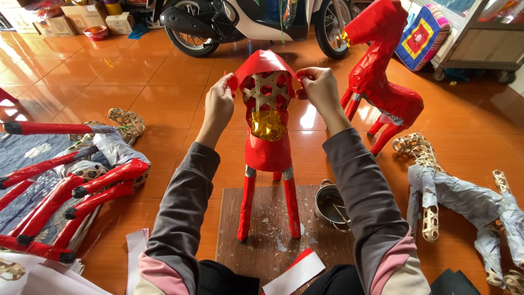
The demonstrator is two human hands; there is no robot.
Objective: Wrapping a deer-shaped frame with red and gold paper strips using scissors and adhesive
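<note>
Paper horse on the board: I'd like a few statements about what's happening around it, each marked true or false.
1. Both hands, left hand and right hand, hold the red paper sheet over the paper horse. True.
2. The horse stands on a wooden board. True.
3. The horse's head is fully covered in red. False: its woven frame is bare.
4. The metal pot sits left of the horse. False: it is on the right.
5. A finished red horse stands behind to the right. True.
</note>
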